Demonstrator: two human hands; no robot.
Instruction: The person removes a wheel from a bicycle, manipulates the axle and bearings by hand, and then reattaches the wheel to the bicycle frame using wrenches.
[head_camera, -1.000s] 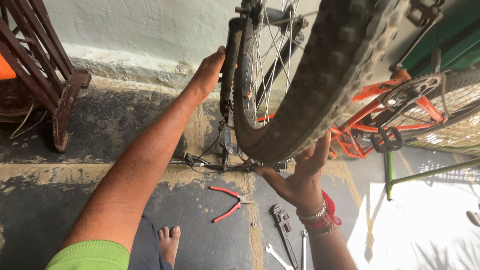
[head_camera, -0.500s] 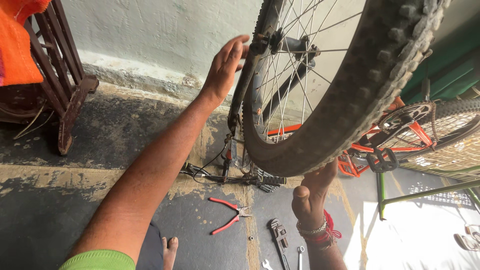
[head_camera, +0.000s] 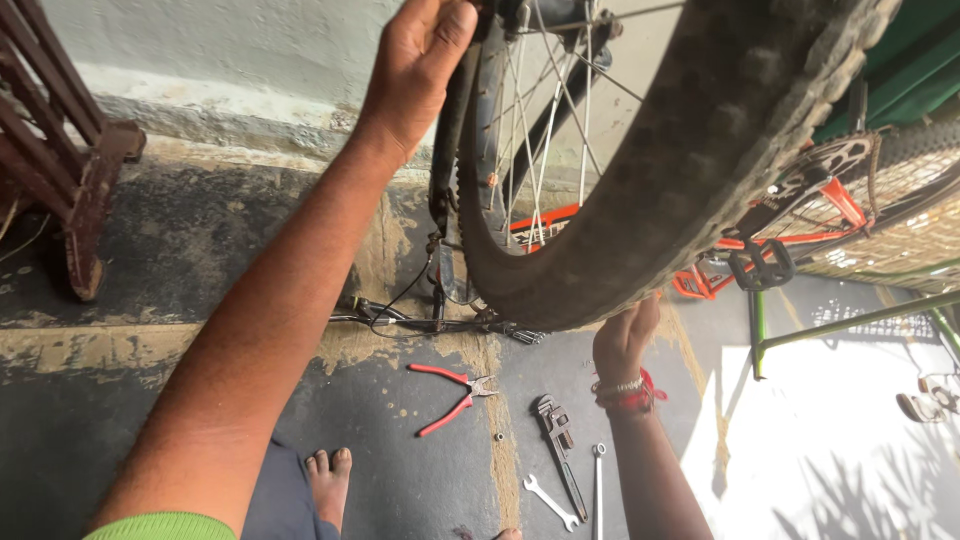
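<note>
Wheel (head_camera: 700, 150), knobby and probably heavy but stiff, hangs over the floor (head_camera: 150, 250) above red pliers (head_camera: 450, 395); my left hand (head_camera: 420, 70) wraps the fork leg (head_camera: 450, 150), my right hand (head_camera: 625, 335) cups the tyre's underside, good holds.

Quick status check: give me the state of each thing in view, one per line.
Left hand: gripping the fork leg.
Right hand: up against the underside of the tyre.
Bicycle: upside down, handlebar on the floor.
Pliers: red handles spread, lying on the floor.
Pipe wrench: lying flat.
Spanner: lying flat, untouched.
</note>
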